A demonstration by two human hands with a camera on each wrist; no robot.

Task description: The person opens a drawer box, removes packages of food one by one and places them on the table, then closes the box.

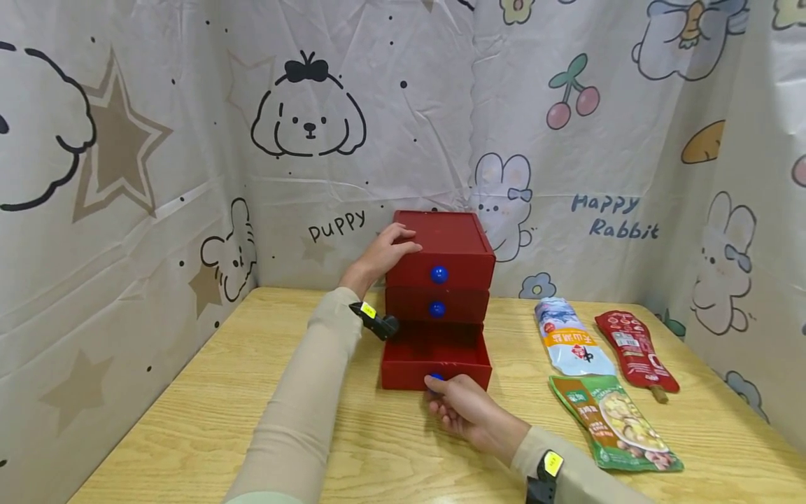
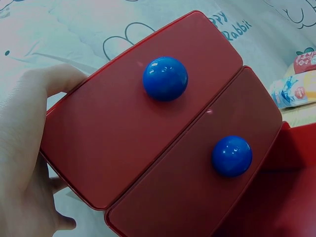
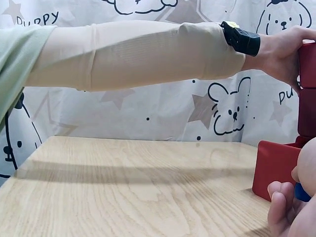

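A small red drawer cabinet (image 1: pixel 441 234) with blue ball knobs stands on the table. Its two upper drawers are closed, while the bottom drawer (image 1: pixel 403 376) is pulled out and looks bare inside. My left hand (image 1: pixel 380 255) rests at the cabinet's upper left corner, some fingers lying over the top; in the left wrist view, other fingers lie beside its left side. Low in front, my right hand (image 1: pixel 469 413) pinches the bottom drawer's blue knob (image 1: pixel 434 379), which is partly hidden by the thumb and fingers. The right wrist view catches only part of this hand (image 3: pixel 291 212).
At the right of the table lie a green food packet (image 1: pixel 620 423), a white, blue and orange packet (image 1: pixel 573 339) and a red pouch (image 1: pixel 636 350) with a brown cap. A patterned cloth (image 1: pixel 352 210) hangs behind and along the sides of the wooden table (image 1: pixel 208 420).
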